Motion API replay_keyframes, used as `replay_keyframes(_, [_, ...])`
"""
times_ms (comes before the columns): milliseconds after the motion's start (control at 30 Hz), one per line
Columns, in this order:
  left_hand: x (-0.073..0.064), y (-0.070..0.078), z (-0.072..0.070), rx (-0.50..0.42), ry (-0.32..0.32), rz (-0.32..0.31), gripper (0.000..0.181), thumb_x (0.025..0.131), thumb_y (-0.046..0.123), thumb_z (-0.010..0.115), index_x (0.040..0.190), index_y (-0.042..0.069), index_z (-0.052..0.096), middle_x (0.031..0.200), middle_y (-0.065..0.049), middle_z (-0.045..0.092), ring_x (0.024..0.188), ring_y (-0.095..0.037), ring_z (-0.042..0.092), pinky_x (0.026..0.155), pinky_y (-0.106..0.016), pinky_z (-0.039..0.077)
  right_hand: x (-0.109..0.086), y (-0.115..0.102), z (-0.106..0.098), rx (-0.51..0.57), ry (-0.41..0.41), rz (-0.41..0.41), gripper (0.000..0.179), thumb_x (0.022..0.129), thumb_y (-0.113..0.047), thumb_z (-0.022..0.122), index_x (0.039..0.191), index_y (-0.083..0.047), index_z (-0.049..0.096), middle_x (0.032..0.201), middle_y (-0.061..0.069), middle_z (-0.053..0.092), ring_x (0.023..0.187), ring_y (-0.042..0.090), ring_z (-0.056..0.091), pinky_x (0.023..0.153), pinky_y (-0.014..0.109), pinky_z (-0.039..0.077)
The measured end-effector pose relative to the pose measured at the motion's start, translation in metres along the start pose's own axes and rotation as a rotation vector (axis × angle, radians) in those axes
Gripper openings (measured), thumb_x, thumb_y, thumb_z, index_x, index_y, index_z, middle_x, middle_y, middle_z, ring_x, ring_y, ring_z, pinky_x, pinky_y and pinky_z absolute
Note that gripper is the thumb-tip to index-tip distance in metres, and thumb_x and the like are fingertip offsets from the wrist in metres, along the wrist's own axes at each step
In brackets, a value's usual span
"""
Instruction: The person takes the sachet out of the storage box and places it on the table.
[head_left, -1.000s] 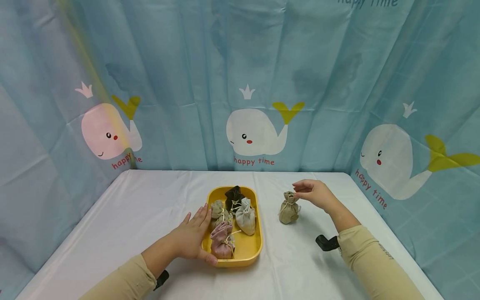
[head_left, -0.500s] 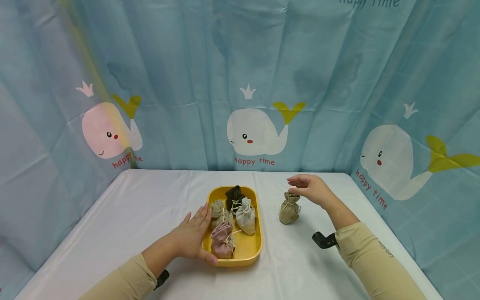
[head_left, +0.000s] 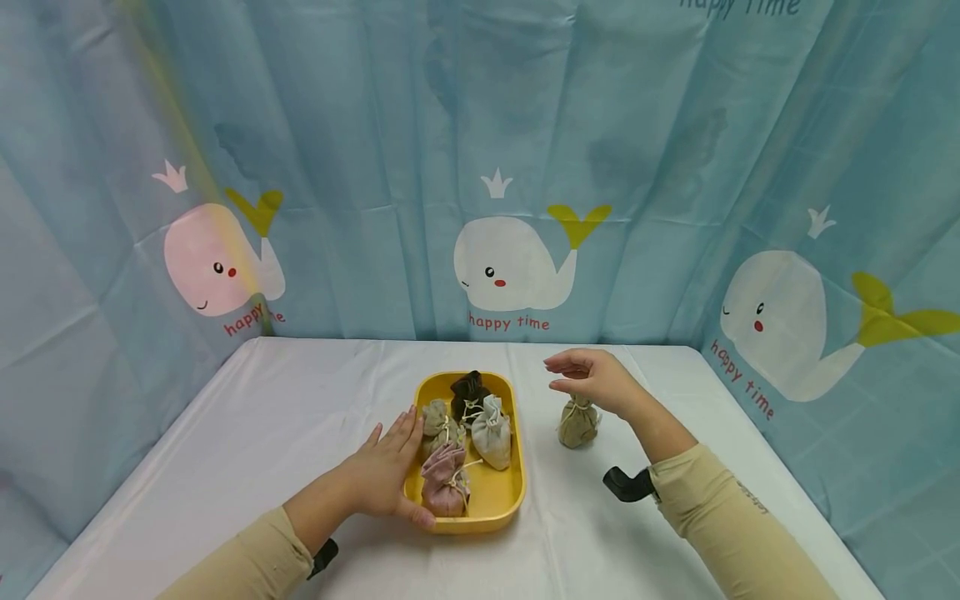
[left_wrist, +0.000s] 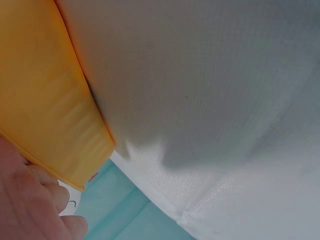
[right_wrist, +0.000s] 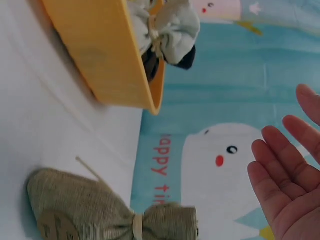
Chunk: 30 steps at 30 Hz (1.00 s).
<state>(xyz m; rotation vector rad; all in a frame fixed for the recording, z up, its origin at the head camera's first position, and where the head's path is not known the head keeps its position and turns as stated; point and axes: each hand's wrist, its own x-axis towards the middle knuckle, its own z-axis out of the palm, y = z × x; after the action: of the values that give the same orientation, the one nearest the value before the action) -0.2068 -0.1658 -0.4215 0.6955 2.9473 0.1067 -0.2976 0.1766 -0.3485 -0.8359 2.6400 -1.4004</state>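
Right hand [head_left: 596,382] relaxed, ungripped, above brown pouch [head_left: 578,427] right of yellow tray [head_left: 480,526]; left hand [head_left: 386,475] straight-fingered on tray's left edge; white cloth [head_left: 542,467] gap tray-to-pouch.

One black bag [head_left: 468,392], one white bag [head_left: 492,435], one pink bag [head_left: 444,485], one olive bag [head_left: 437,420] in one yellow tray [head_left: 495,500]; one brown bag [head_left: 577,428] on one table [head_left: 577,525]. Bags total five. One left hand [head_left: 384,477], one right hand [head_left: 598,385]. Sleeves [head_left: 742,525] two. Printed whales [head_left: 517,267] three, printed crowns [head_left: 497,185] three.
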Motion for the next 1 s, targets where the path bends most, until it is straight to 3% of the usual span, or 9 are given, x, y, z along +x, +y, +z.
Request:
replay_keyframes(267, [0.0,0.0,0.0,-0.008,-0.004,-0.003,0.14,0.047,0.093,0.041,0.146,0.001,0.007,0.151,-0.019,-0.002,0.139,-0.031,0.001,0.107,-0.055,0.01,0.005,-0.011,0.014,0.0,-0.057,-0.017,0.033,0.082,-0.018,0.07,0.113,-0.007,0.064,0.115,0.013,0.062,0.106,0.025,0.058,0.09,0.034,0.046])
replay_keyframes(667, [0.002,-0.001,0.003,-0.016,-0.002,-0.003,0.14,0.046,0.093,0.041,0.146,0.001,0.006,0.152,-0.018,-0.002,0.139,-0.03,0.0,0.107,-0.055,0.01,0.013,-0.021,0.038,0.003,-0.149,-0.044,0.029,0.082,-0.017,0.069,0.109,-0.01,0.065,0.108,0.006,0.065,0.098,0.023,0.062,0.08,0.027,0.051])
replay_keyframes(800, [0.002,-0.001,0.003,-0.015,0.005,-0.002,0.141,0.046,0.093,0.041,0.146,0.001,0.006,0.152,-0.018,-0.002,0.139,-0.03,0.001,0.107,-0.054,0.01,0.014,-0.027,0.047,0.02,-0.189,-0.076,0.029,0.082,-0.017,0.069,0.109,-0.006,0.065,0.106,0.01,0.066,0.096,0.02,0.063,0.079,0.027,0.051])
replay_keyframes(1000, [-0.001,0.0,0.0,-0.018,0.018,0.009,0.14,0.047,0.093,0.042,0.146,0.0,0.008,0.151,-0.02,-0.001,0.139,-0.032,0.003,0.107,-0.055,0.011,0.015,-0.034,0.062,0.058,-0.24,-0.069,0.03,0.082,-0.014,0.069,0.11,-0.002,0.065,0.108,0.016,0.065,0.099,0.027,0.061,0.079,0.027,0.05])
